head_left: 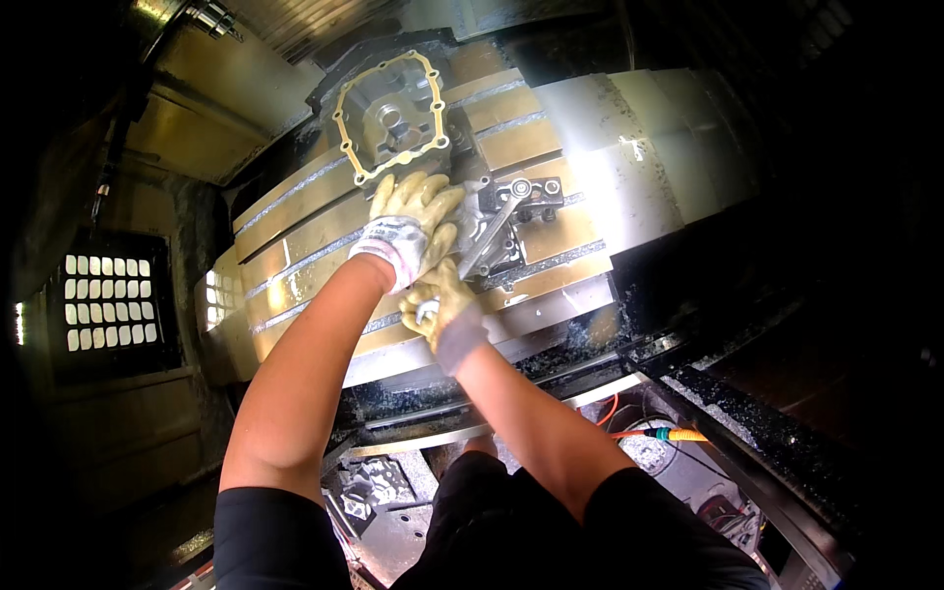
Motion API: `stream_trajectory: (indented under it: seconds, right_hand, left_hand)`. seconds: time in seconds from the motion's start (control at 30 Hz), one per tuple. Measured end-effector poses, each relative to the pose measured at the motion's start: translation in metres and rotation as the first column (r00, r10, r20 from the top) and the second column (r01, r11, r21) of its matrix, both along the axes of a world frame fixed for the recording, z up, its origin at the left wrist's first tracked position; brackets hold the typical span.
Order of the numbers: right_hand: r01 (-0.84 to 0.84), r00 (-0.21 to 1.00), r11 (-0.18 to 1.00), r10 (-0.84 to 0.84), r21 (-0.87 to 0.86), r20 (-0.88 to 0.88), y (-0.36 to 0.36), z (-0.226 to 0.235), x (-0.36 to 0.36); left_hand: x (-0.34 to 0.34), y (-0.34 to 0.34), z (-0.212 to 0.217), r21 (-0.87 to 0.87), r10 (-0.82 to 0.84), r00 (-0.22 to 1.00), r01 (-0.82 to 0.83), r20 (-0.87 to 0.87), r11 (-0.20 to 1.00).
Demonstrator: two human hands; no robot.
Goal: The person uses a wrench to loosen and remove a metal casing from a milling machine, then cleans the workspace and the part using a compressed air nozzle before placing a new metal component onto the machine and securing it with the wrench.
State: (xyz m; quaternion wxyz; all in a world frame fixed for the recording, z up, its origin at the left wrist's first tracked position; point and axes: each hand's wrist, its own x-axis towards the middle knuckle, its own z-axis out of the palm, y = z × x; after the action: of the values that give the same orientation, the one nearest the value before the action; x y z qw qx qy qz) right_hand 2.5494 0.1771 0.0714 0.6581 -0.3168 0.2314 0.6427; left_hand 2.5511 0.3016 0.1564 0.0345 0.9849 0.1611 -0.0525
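Both my hands wear pale yellow work gloves with knit cuffs. My left hand [413,221] lies against the near side of a grey cast metal housing [377,133], its fingers stretched out and pointing away from me. Below it, my right hand [440,305] is closed, with a silver metal end showing between the fingers. That end lines up with a long silver wrench [495,231], whose ring end lies over a bolt on a dark clamping fixture [538,200]. The housing stands with its open, gold-coloured flange facing up; part of its near side is hidden by my left hand.
The slotted machine table [324,221] has chips in its grooves. Bright metal covers [629,147] extend right. A spindle tool [211,18] hangs at upper left, beside a lit grid window [110,303]. Nearer me are the machine's front rail [413,425] and an orange-and-green hose connector [678,434].
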Motion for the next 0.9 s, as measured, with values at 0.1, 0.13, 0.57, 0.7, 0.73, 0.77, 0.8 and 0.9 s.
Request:
stream_trajectory:
  seconds: [0.1,0.13,0.57,0.7,0.73,0.77,0.8,0.9]
  right_hand:
    - [0.070,0.989,0.990,-0.085,-0.119,-0.122,0.027,0.040,0.007]
    - [0.071,0.985,0.993,-0.085,-0.094,-0.149,0.028,0.031,0.005]
    - [-0.278,0.960,0.939,0.277,0.205,0.033,-0.164,0.028,0.138]
    - [-0.297,0.944,0.952,0.280,0.080,0.175,-0.181,0.046,0.177]
    - [-0.293,0.924,0.956,0.288,-0.018,0.252,-0.183,0.048,0.195]
    - [-0.235,0.940,0.972,0.223,0.013,0.259,-0.191,0.043,0.219]
    - [-0.096,0.893,0.974,0.176,-0.206,0.414,-0.184,0.056,0.233]
    - [0.016,0.830,0.905,0.225,-0.426,0.511,-0.157,0.045,0.300]
  left_hand:
    - [-0.006,-0.001,-0.003,-0.003,0.015,1.000,-0.015,0.026,1.000]
    - [-0.002,-0.001,-0.002,-0.011,0.011,1.000,-0.011,0.024,1.000]
    - [-0.010,0.004,-0.006,-0.011,-0.001,0.995,0.003,0.103,1.000]
    - [-0.012,0.004,0.001,-0.032,0.066,0.997,-0.067,-0.033,0.997]
    - [-0.013,0.005,0.000,-0.052,0.056,0.998,-0.057,-0.021,0.997]
    - [-0.012,0.005,0.002,-0.053,0.059,0.998,-0.059,-0.011,0.997]
    - [-0.012,0.003,0.002,-0.065,0.058,0.998,-0.058,0.003,0.996]
    - [-0.014,0.001,-0.008,-0.069,0.058,0.997,-0.054,0.047,0.996]
